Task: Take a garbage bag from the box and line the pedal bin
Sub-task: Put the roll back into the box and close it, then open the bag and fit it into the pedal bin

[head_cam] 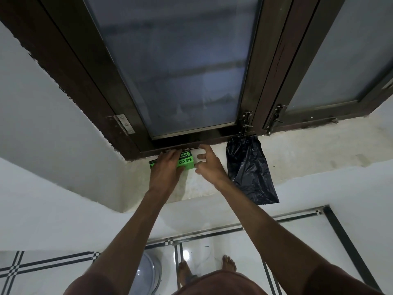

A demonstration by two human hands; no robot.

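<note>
Fingers [170, 155] of the left hand [164, 168] lie pressed together, draped over the top of the green garbage bag box [185, 161], covering its left part. Whether the thumb grips the near face cannot be told. The right hand [209, 166] sits just beside the box's right end, its fingers [201, 156] spread and curled, index raised toward the window frame [131, 145], thumb near the box's end; contact with the box cannot be confirmed, and nothing is seen pinched.

Head view, remaining findings: the box rests on the white window sill [297, 154], against the bottom of the dark-framed frosted window. A black garbage bag [248, 169] hangs from the window latch [246, 122], to the right of the right hand, draped over the sill's edge. Below, a grey domed bin lid [148, 271] is visible on the tiled floor [212, 245], left of the person's bare feet [185, 271].
</note>
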